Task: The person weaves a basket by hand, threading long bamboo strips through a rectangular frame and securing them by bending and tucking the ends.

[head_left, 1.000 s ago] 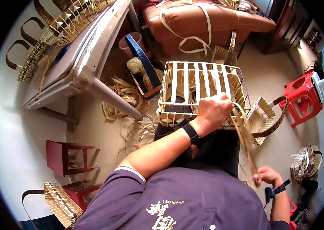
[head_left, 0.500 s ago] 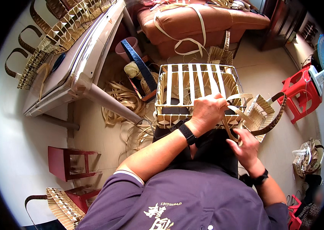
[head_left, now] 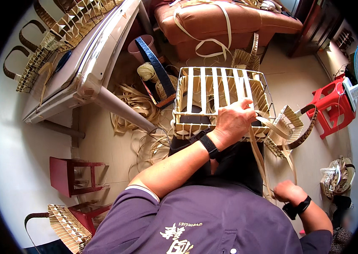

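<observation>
A half-woven basket frame (head_left: 212, 89) of pale upright strips on a wire rim rests on my lap. My left hand (head_left: 234, 120), with a black watch at the wrist, grips the near rim of the frame at its right side. A long pale weaving strip (head_left: 258, 156) runs from under that hand down past my right knee. My right hand (head_left: 288, 191), wearing a black wrist band, is closed on the lower part of this strip, low beside my right hip.
A white table leg (head_left: 119, 110) slants in at the left, with woven baskets (head_left: 67, 29) on the table. Loose strips (head_left: 141, 106) litter the floor. A red plastic stool (head_left: 335, 106), a finished handled basket (head_left: 289, 127), a brown sofa (head_left: 221, 25) and dark red stools (head_left: 75, 173) surround me.
My right hand has dropped from the basket rim to low beside my hip, drawing the strip down with it. My left hand has stayed on the rim.
</observation>
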A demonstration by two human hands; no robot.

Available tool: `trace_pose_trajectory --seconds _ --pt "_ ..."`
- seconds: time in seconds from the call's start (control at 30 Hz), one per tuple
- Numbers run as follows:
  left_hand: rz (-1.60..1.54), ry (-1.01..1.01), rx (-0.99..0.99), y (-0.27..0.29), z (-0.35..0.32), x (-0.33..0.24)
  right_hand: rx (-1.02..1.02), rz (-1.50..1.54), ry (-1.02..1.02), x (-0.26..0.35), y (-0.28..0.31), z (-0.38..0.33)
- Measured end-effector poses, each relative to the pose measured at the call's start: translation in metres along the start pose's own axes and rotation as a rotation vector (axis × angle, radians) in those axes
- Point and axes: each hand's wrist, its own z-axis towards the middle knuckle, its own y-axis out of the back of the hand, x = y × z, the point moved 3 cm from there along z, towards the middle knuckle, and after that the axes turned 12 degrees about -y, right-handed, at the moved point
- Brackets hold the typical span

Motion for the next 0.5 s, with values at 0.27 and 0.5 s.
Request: trace_pose_trajectory --seconds 0.27,0.5 --pt "0.003 0.003 0.058 -0.01 0.001 0.001 -0.582 1.164 0.1 0.012 0.16 0.008" --pt "0.007 0.031 0.063 -0.008 -0.003 0.006 -0.736 1.457 0.203 0.065 0.206 0.05"
